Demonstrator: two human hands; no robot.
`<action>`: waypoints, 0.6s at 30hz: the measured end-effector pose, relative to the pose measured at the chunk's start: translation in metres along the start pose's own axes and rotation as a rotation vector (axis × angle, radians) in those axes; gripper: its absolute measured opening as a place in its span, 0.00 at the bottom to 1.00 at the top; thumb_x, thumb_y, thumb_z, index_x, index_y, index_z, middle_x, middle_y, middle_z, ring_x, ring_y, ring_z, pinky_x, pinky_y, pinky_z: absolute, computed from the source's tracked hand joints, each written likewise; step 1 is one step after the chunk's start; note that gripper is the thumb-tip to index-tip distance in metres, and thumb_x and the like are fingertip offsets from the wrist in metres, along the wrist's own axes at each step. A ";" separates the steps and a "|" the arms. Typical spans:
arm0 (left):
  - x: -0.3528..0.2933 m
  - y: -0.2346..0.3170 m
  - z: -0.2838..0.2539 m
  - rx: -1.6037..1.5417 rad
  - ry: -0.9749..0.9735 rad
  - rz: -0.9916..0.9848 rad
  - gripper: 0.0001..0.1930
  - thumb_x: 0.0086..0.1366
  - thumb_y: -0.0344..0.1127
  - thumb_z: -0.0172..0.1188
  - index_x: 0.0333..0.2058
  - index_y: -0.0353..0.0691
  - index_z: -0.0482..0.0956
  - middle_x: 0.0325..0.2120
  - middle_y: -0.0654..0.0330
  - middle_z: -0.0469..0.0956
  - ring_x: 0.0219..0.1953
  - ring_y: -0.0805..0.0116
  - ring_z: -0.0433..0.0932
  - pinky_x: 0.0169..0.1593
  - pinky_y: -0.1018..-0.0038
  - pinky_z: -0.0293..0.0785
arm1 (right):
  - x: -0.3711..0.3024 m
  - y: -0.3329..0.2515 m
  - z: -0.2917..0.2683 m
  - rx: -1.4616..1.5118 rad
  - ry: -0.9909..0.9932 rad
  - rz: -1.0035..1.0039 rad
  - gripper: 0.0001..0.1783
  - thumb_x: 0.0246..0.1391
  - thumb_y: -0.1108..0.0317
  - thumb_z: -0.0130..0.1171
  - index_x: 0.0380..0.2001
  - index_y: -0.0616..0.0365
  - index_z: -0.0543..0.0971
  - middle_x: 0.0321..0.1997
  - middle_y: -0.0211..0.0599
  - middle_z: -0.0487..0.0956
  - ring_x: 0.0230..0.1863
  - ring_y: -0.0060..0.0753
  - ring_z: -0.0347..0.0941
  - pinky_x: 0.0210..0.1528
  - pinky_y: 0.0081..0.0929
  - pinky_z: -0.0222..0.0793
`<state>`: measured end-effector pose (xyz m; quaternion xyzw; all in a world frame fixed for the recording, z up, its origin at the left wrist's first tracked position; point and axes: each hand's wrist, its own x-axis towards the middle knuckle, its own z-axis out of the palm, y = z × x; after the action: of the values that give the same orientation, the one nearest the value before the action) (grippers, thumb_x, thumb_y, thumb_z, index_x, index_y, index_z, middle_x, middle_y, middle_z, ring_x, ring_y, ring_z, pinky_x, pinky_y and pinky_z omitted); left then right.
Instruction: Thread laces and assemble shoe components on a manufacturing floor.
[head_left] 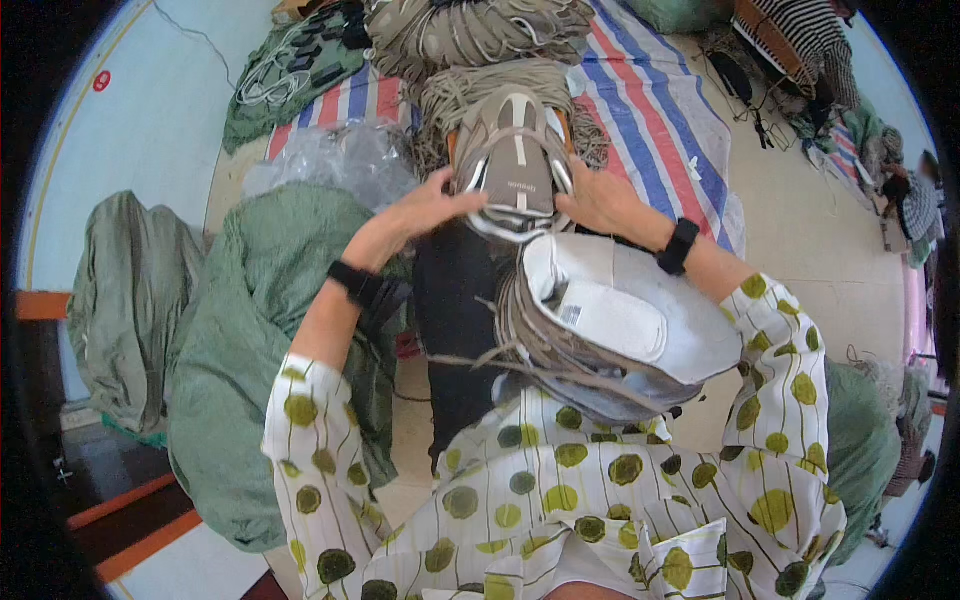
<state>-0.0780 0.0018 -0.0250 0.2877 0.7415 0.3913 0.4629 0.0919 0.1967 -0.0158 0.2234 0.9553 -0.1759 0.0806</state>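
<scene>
A grey-brown shoe upper (512, 175) with a pale centre stripe and white edging lies in front of me, its toe pointing away. My left hand (430, 205) pinches its left edge near the heel opening. On the opposite side my right hand (600, 200) grips the right edge, thumb near the white rim. An orange-brown edge (562, 130) shows under the upper; what it belongs to is mostly hidden. Close to my body, a stack of nested shoe uppers (640, 260) with white linings rests on my lap, a loose lace sticking out leftward.
Bundled shoe uppers (480, 40) and a heap of laces (440, 95) lie beyond the work. Striped sheeting (650, 110) covers the floor there. A large green sack (285, 350) and clear plastic (340, 160) stand to the left. Another green sack (860, 430) is at the right.
</scene>
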 end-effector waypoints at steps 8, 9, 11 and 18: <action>0.069 -0.085 -0.009 0.089 0.024 0.095 0.57 0.33 0.48 0.74 0.55 0.23 0.48 0.51 0.43 0.61 0.54 0.57 0.62 0.57 0.73 0.57 | 0.036 -0.020 0.012 0.270 -0.283 0.014 0.33 0.44 0.58 0.51 0.49 0.70 0.59 0.39 0.61 0.73 0.41 0.49 0.72 0.44 0.36 0.66; 0.060 -0.028 0.023 0.116 -0.011 0.025 0.56 0.35 0.46 0.74 0.55 0.23 0.46 0.52 0.43 0.60 0.54 0.57 0.61 0.57 0.73 0.57 | 0.034 0.028 0.026 0.427 -0.237 0.043 0.33 0.45 0.60 0.52 0.51 0.69 0.58 0.44 0.55 0.71 0.44 0.40 0.70 0.45 0.32 0.64; 0.044 -0.058 0.014 -0.029 0.018 0.181 0.57 0.36 0.44 0.73 0.56 0.23 0.42 0.49 0.44 0.63 0.52 0.57 0.63 0.55 0.73 0.59 | 0.006 0.000 0.017 0.610 -0.100 -0.007 0.40 0.44 0.59 0.55 0.58 0.65 0.52 0.45 0.49 0.70 0.41 0.34 0.68 0.44 0.29 0.64; -0.006 -0.039 0.043 -0.350 0.037 -0.007 0.55 0.43 0.29 0.66 0.61 0.36 0.31 0.60 0.47 0.46 0.62 0.58 0.48 0.62 0.72 0.43 | -0.024 0.017 0.011 0.705 -0.174 0.091 0.44 0.45 0.57 0.55 0.60 0.63 0.48 0.49 0.54 0.69 0.50 0.45 0.68 0.52 0.30 0.60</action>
<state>-0.0390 -0.0104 -0.0665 0.1929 0.6715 0.5178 0.4937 0.1220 0.1973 -0.0257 0.2639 0.8147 -0.5089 0.0874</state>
